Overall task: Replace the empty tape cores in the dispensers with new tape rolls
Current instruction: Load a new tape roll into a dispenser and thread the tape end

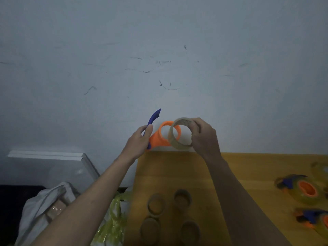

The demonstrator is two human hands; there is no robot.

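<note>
A pale, scuffed wall (pixel 159 59) is being lit dimly. Below the fingers, a yellow wooden counter (pixel 248 167) is being butted against it; left of them, a white ledge (pixel 46 155) is being shadowed.

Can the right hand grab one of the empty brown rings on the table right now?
Probably not yet. The right hand is raised and its fingers already grip a tape roll. The empty tape cores lie uncovered on the table, so nothing blocks them once the hand is free.
</note>
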